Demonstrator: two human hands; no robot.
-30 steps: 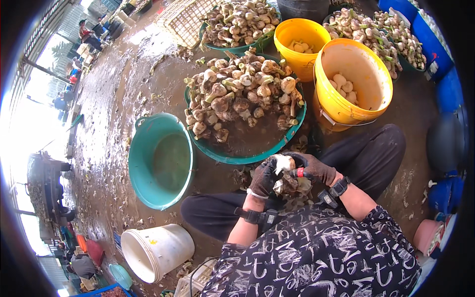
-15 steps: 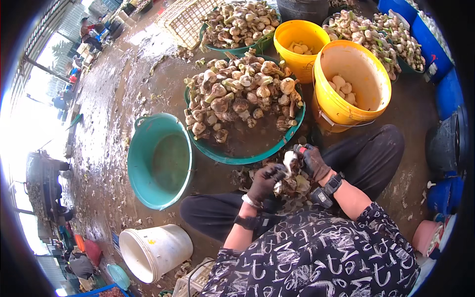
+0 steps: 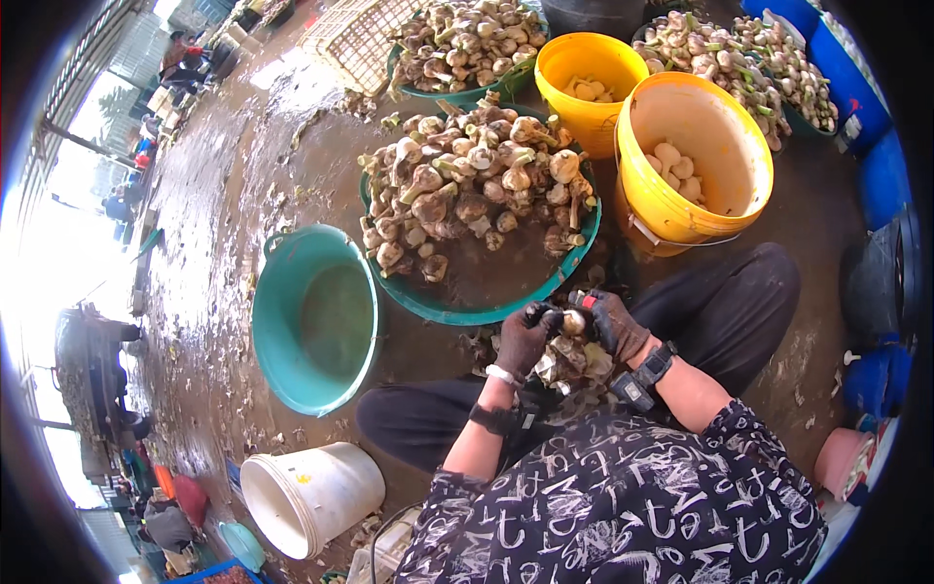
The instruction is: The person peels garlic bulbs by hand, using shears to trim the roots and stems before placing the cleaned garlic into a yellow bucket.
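Both my hands wear dark gloves and meet over my lap. Closed fingers of my left hand [image 3: 526,341] are on a pale, partly peeled garlic bulb [image 3: 574,322]. My right hand [image 3: 613,324] is curled on the bulb's other side around a small red object [image 3: 589,302], possibly a tool handle; the rest of it is hidden. Loose garlic skins [image 3: 569,364] lie in a heap just below the bulb. Ahead of my hands stands a wide green tub [image 3: 457,313] piled with unpeeled, stemmed garlic bulbs [image 3: 472,185].
Two yellow buckets [image 3: 662,226] at the far right hold peeled garlic. To the left are a teal basin [image 3: 331,321] and a tipped white bucket [image 3: 326,492]. More garlic tubs and a cream plastic crate [image 3: 355,44] stand at the back. Blue containers [image 3: 885,190] line the right side.
My left hand has moved slightly up and left, its blur gone. The bulb now looks rounder and smaller between my hands. My right hand has barely shifted.
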